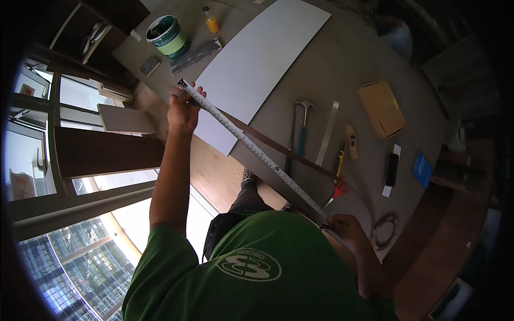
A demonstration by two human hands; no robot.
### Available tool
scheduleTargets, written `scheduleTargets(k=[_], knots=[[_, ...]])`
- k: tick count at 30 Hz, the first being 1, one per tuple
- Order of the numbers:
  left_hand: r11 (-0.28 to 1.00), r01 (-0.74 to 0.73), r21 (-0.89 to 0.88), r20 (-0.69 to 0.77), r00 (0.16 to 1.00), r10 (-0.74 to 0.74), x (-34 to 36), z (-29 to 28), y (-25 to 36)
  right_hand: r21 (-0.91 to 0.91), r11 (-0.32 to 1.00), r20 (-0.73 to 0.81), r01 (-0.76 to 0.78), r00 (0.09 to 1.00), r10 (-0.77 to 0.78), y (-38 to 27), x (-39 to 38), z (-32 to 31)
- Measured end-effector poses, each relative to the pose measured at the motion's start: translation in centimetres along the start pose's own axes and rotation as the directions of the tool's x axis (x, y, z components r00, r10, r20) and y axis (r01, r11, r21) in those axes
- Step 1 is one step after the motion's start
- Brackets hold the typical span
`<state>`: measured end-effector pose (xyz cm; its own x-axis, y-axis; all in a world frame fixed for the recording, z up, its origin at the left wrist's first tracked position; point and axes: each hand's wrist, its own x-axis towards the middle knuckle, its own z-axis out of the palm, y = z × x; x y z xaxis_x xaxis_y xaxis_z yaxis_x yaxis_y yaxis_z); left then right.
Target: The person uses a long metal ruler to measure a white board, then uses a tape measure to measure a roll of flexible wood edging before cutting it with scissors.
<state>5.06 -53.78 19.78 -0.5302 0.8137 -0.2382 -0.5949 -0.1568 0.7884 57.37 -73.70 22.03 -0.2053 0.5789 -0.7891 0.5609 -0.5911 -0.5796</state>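
A big gray surface (316,72) is in front of me, with a long white board (251,59) lying flat on it. My white measuring tape (257,150) makes a slanted line between my two hands, passing over the board's near end, with my left grip (184,111) closed on the far end and my right grip (347,229) curled shut on the near end. Past the tape lie a blue-handled hammer (303,131) and a smaller red-handled tool (341,187).
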Motion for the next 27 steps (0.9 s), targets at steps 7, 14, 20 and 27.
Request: scheduleTargets(k=[7,14,20,27], knots=[[0.918,0.336,-0.21,0.254,0.926,-0.28,4.1,-3.9,-2.5,-0.29,0.956,-0.189,-0.053,0.982,-0.003,-6.5,1.8,3.2],[0.943,0.235,-0.235,0.053,0.972,-0.229,5.0,0.7,0.3,-0.318,0.931,-0.297,-0.181,0.951,0.084,-10.0,1.5,3.9],[0.951,0.269,-0.151,0.184,0.953,-0.24,6.2,-0.3,0.0,-0.406,0.899,-0.316,-0.162,0.948,0.028,-11.1,1.7,4.6],[0.958,0.281,-0.06,0.206,0.942,-0.264,8.3,-0.9,-0.3,-0.422,0.894,-0.327,-0.148,0.945,0.003,-9.1,2.3,6.2]])
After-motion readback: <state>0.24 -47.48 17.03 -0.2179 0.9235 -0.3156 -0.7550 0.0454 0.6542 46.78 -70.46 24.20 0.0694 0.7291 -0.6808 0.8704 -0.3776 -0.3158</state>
